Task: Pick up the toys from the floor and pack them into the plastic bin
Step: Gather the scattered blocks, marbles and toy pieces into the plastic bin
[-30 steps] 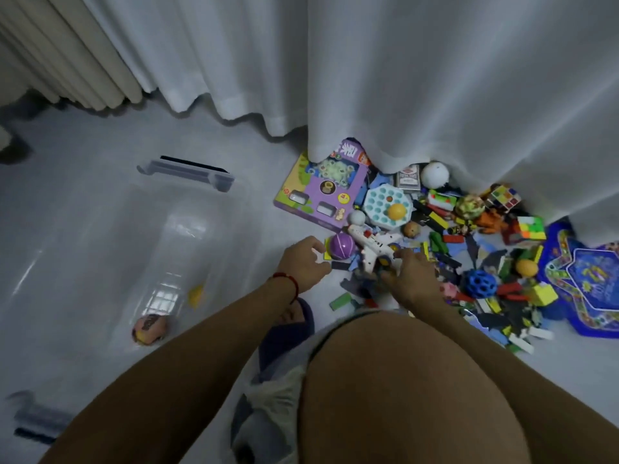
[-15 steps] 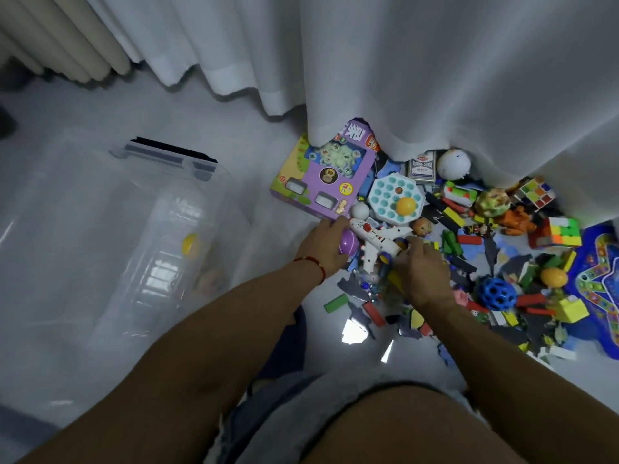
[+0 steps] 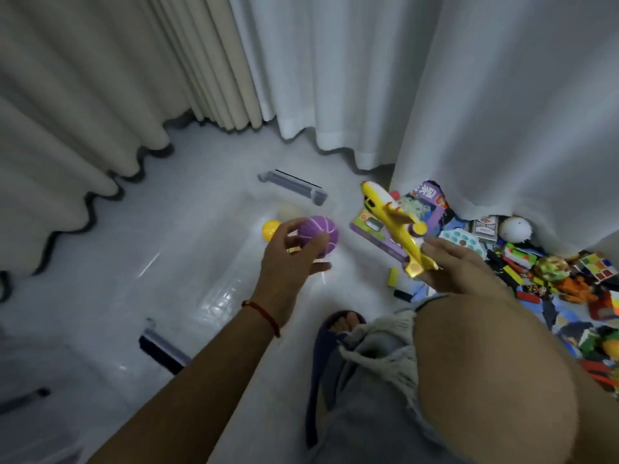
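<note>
My left hand (image 3: 289, 259) grips a purple ribbed ball (image 3: 320, 236) in its fingertips, above the right end of the clear plastic bin (image 3: 214, 296). A yellow ball (image 3: 270, 229) lies inside the bin. My right hand (image 3: 452, 267) holds a yellow toy plane (image 3: 392, 222) by its tail, nose up, between the bin and the toy pile. The pile lies on the floor at the right: a purple game box (image 3: 427, 199), a white ball (image 3: 514, 229), a puzzle cube (image 3: 598, 269) and several bricks.
Beige and white curtains (image 3: 335, 78) hang down to the floor behind the bin and over the pile. The bin has grey handles (image 3: 291, 185) at both ends. My bent knee (image 3: 495, 380) and a slippered foot (image 3: 338, 326) fill the lower right.
Both hands have lifted off the pile and swung left. The left one took the purple ball and the right one took the plane; the view turned toward the bin.
</note>
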The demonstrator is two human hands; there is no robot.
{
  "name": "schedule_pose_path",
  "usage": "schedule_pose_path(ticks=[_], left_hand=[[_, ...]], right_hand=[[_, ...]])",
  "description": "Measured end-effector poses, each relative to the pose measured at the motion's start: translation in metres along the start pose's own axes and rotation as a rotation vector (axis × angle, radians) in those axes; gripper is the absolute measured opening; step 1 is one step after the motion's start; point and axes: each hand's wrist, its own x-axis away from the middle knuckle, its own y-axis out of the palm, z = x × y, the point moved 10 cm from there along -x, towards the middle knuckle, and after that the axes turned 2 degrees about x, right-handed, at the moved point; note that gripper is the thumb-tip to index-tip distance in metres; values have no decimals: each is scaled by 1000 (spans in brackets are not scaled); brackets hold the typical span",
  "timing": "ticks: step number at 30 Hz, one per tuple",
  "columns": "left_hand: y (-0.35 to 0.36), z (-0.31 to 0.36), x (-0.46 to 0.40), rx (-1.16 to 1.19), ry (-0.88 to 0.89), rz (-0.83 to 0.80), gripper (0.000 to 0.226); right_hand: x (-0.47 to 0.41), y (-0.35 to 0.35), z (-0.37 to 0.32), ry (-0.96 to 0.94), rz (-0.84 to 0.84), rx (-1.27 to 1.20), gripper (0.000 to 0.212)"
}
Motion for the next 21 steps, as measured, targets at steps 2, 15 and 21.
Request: schedule_pose_path(ticks=[2,15,21], left_hand=[[-56,4,1,51,-55,160,39],[-67,37,7,-10,-52,236,23],[97,12,-2,-280,-143,-226,25]], right_hand=[[-13,57,-7,35,-109,40,23],[-1,47,-10,120,-119,226,23],[18,-95,6,83,229,232,24]])
